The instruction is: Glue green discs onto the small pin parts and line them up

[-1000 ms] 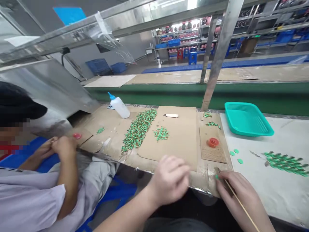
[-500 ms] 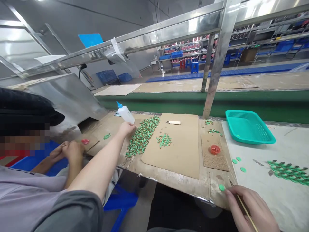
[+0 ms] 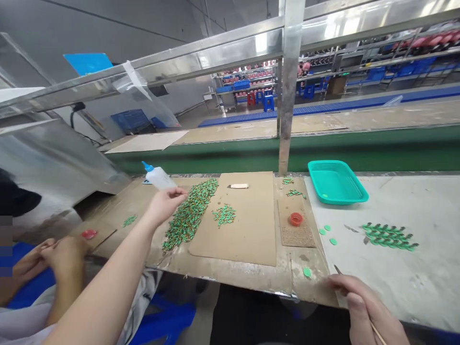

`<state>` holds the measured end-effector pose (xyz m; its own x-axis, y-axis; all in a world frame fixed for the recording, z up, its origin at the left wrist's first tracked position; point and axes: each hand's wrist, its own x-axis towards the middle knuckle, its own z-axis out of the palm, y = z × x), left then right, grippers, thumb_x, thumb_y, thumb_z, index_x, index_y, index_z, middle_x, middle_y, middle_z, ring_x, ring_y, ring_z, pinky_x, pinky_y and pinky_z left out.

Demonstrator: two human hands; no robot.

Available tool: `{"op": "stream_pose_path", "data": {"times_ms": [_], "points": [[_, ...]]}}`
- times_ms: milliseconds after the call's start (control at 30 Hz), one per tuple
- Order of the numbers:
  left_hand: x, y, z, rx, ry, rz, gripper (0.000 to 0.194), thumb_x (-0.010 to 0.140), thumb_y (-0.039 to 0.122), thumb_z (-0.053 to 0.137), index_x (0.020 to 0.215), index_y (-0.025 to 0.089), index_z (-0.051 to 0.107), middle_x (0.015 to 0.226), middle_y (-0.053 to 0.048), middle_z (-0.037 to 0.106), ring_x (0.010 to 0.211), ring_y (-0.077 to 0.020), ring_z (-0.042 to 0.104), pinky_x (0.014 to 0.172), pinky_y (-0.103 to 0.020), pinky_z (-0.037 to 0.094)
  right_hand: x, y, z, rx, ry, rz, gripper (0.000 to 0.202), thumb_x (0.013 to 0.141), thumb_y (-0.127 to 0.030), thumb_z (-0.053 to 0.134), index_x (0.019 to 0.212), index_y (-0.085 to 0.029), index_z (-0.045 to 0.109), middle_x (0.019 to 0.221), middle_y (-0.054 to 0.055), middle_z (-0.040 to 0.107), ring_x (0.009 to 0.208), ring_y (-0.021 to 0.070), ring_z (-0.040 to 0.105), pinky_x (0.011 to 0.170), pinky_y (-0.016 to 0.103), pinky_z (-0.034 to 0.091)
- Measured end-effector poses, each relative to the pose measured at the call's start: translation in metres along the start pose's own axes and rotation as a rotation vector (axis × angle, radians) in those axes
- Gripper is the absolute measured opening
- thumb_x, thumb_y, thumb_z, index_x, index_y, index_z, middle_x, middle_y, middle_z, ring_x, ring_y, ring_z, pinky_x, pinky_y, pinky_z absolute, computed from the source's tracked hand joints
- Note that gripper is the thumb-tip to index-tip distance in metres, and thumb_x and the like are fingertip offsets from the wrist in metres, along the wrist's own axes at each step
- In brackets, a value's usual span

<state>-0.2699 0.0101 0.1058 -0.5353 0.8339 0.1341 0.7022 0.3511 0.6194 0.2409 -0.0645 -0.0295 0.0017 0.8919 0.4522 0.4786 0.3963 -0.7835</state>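
Observation:
My left hand [image 3: 166, 205] reaches over the left edge of a long pile of small green and brown pieces [image 3: 192, 208], fingers pinched together; what they hold, if anything, is too small to name. Just behind it a white bottle with a blue nozzle [image 3: 160, 178] leans. At the lower right my right hand [image 3: 366, 302] is closed round a thin stick tool [image 3: 376, 331], its dark tip pointing up and left. A green disc [image 3: 306, 272] lies left of that hand. Beyond it are more green discs [image 3: 327, 227] and rows of green discs bearing dark pieces [image 3: 390, 236].
A co-worker's hands [image 3: 59, 251] are at the left, near a red item [image 3: 89, 234]. Cardboard [image 3: 251, 230] holds a small pile and a knife [image 3: 239, 186]. A red cup [image 3: 296, 219] and a teal tray [image 3: 338, 182] stand right. A metal post [image 3: 287, 105] rises behind.
The view has swung to the right. My left hand has lifted from beside the bottle to above the pile's edge. My right hand has drawn away from the nearby green disc.

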Motion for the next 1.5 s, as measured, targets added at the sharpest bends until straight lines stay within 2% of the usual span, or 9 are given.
{"op": "stream_pose_path", "data": {"times_ms": [167, 267, 367, 433, 700, 933, 1100, 1233, 1500], "points": [[-0.105, 0.057, 0.059, -0.127, -0.084, 0.394, 0.029, 0.096, 0.053, 0.076, 0.094, 0.025, 0.078, 0.088, -0.003, 0.08, 0.084, -0.0215, 0.076, 0.083, -0.036, 0.067, 0.033, -0.055, 0.017, 0.277, -0.191, 0.034, 0.034, 0.115, -0.044, 0.062, 0.095, -0.027, 0.083, 0.09, 0.007, 0.086, 0.083, 0.0264, 0.084, 0.073, 0.034, 0.07], [-0.153, 0.088, 0.081, -0.131, -0.14, 0.796, 0.007, 0.098, 0.031, 0.076, 0.093, 0.027, 0.076, 0.083, 0.001, 0.079, 0.079, -0.0168, 0.076, 0.083, -0.03, 0.065, 0.057, -0.077, 0.026, 0.516, -0.38, 0.342, 0.032, 0.109, -0.05, 0.071, 0.096, -0.023, 0.082, 0.088, 0.006, 0.086, 0.082, 0.0222, 0.082, 0.076, 0.031, 0.068], [-0.178, 0.103, 0.086, -0.045, -0.151, 1.312, 0.022, 0.099, 0.011, 0.073, 0.112, 0.027, 0.076, 0.104, -0.002, 0.086, 0.093, -0.0185, 0.082, 0.095, -0.033, 0.069, 0.067, -0.085, 0.024, 0.732, -0.48, 0.623, 0.039, 0.098, -0.058, 0.082, 0.09, -0.02, 0.078, 0.083, 0.004, 0.082, 0.075, 0.017, 0.078, 0.071, 0.027, 0.064], [-0.189, 0.107, 0.086, -0.041, -0.14, 1.403, 0.038, 0.099, 0.007, 0.069, 0.128, 0.031, 0.075, 0.117, -0.004, 0.088, 0.108, -0.0239, 0.083, 0.108, -0.043, 0.069, 0.067, -0.087, 0.018, 0.778, -0.513, 0.693, 0.038, 0.092, -0.054, 0.089, 0.083, -0.02, 0.075, 0.078, 0.002, 0.079, 0.07, 0.0136, 0.073, 0.068, 0.024, 0.061], [-0.193, 0.114, 0.1, -0.145, -0.163, 1.328, 0.047, 0.097, 0.009, 0.074, 0.132, 0.04, 0.075, 0.115, -0.001, 0.089, 0.104, -0.0253, 0.086, 0.104, -0.046, 0.073, 0.059, -0.089, -0.008, 0.785, -0.528, 0.773, 0.029, 0.092, -0.043, 0.087, 0.081, -0.021, 0.073, 0.075, 0.0, 0.076, 0.069, 0.0132, 0.068, 0.065, 0.024, 0.057], [-0.22, 0.124, 0.133, -0.658, -0.542, 0.462, 0.014, 0.103, 0.046, 0.081, 0.109, 0.036, 0.089, 0.087, -0.001, 0.081, 0.06, -0.0157, 0.078, 0.054, -0.022, 0.066, 0.041, -0.071, -0.02, 0.47, -0.433, 0.377, 0.019, 0.103, -0.025, 0.071, 0.085, -0.022, 0.075, 0.079, -0.002, 0.074, 0.075, 0.014, 0.068, 0.073, 0.025, 0.053], [-0.254, 0.126, 0.153, -0.931, -0.653, 0.085, 0.019, 0.091, 0.056, 0.093, 0.093, 0.037, 0.092, 0.083, -0.002, 0.082, 0.048, -0.0152, 0.073, 0.048, -0.024, 0.064, 0.024, -0.064, -0.018, 0.464, -0.412, 0.363, 0.019, 0.106, -0.025, 0.071, 0.087, -0.022, 0.075, 0.081, -0.002, 0.076, 0.076, 0.0134, 0.071, 0.075, 0.024, 0.055], [-0.247, 0.127, 0.162, -0.935, -0.631, 0.083, 0.019, 0.092, 0.056, 0.093, 0.094, 0.037, 0.093, 0.081, -0.001, 0.082, 0.049, -0.0134, 0.072, 0.054, -0.024, 0.066, 0.02, -0.054, -0.017, 0.399, -0.36, 0.275, 0.018, 0.11, -0.026, 0.069, 0.094, -0.023, 0.076, 0.085, -0.001, 0.08, 0.078, 0.0143, 0.076, 0.078, 0.025, 0.061], [-0.188, 0.128, 0.185, -0.489, -0.502, 0.352, 0.037, 0.092, 0.067, 0.087, 0.092, 0.031, 0.093, 0.094, -0.006, 0.09, 0.08, -0.0205, 0.085, 0.074, -0.026, 0.071, 0.055, -0.007, -0.04, 0.07, -0.315, -0.07, 0.052, 0.111, -0.01, 0.049, 0.16, -0.02, 0.063, 0.155, 0.018, 0.077, 0.147, 0.0294, 0.074, 0.125, 0.054, 0.063]]}}
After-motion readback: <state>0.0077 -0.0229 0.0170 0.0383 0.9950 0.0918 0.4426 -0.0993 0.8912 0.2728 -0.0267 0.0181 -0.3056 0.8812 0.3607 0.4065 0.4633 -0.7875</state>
